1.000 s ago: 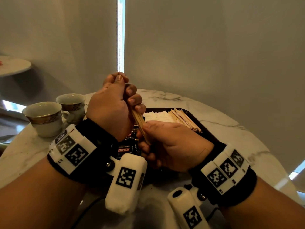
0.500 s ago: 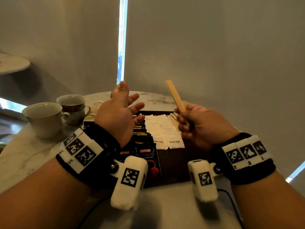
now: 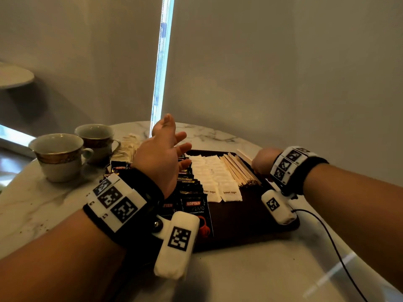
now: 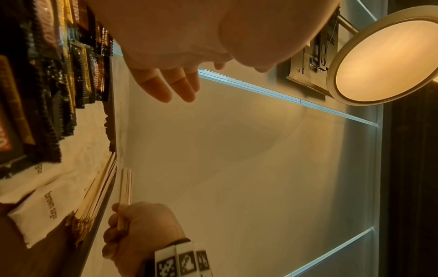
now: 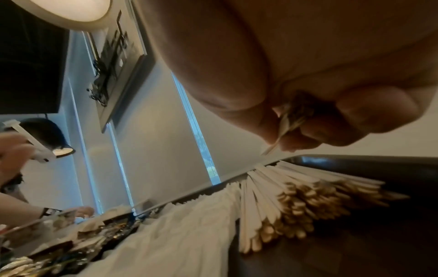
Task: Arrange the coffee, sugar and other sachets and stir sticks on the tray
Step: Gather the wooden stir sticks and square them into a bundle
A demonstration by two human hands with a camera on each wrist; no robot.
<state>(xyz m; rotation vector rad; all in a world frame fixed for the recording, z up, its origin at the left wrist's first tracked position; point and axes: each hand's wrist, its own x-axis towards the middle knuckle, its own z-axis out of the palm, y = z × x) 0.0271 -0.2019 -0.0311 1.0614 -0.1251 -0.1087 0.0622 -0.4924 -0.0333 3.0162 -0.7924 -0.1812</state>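
A dark tray [image 3: 244,221] holds rows of black Kopiko coffee sachets [image 3: 193,207], white brown-sugar sachets [image 3: 218,177] and a fanned pile of wooden stir sticks [image 3: 238,170]. My right hand [image 3: 262,163] grips a small bundle of stir sticks [image 4: 125,189] just past the tray's right rim, level with the pile; in the right wrist view the sticks' ends [image 5: 288,121] poke out of the curled fingers. My left hand [image 3: 165,149] hovers above the coffee rows with straight, spread fingers [image 4: 166,84] and holds nothing.
Two gold-banded cups [image 3: 58,155] [image 3: 96,138] stand on the marble table [image 3: 43,201] at the left. More pale sachets [image 3: 128,147] lie off the tray behind the coffee rows. A black cable [image 3: 333,243] trails from the right wrist. A wall rises close behind.
My hands came apart; the right hand took the bundle of sticks, raised it, then lowered it to the tray's right rim. The left hand let go and opened above the coffee sachets.
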